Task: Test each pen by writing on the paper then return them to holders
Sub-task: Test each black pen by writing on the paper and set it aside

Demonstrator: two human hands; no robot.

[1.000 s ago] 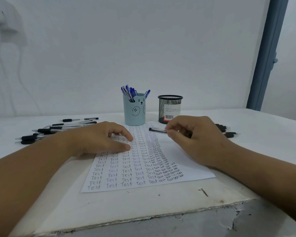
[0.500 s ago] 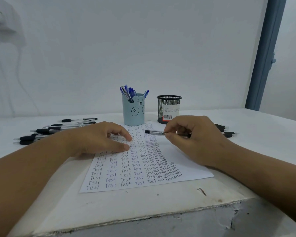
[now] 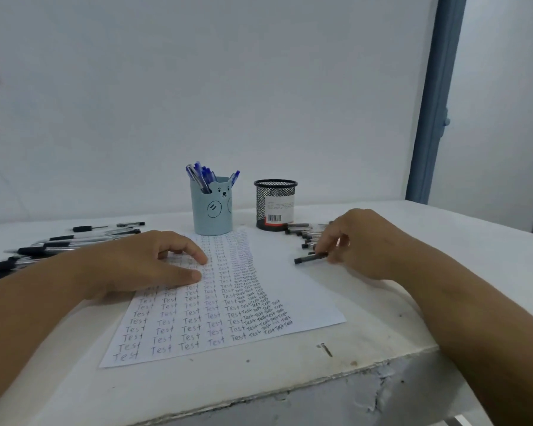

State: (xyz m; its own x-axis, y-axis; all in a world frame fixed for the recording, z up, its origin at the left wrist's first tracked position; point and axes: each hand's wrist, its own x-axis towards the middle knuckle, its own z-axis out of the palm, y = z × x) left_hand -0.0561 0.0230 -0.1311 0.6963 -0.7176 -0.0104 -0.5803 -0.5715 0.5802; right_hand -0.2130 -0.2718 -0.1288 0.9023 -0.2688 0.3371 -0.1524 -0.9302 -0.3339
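Pinning the Sheet, Picking a Pen

The left hand lies flat-fingered on the paper, probably to keep it from sliding. The right hand pinches a black pen low at the sheet's right edge, beside the black pens near the mesh holder. Blue pens fill the bear cup.

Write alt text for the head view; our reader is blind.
The right hand pinches a black pen beside more pens, while the left hand rests on a paper filled with "Test". Behind stand a blue cup of blue pens and a mesh cup.
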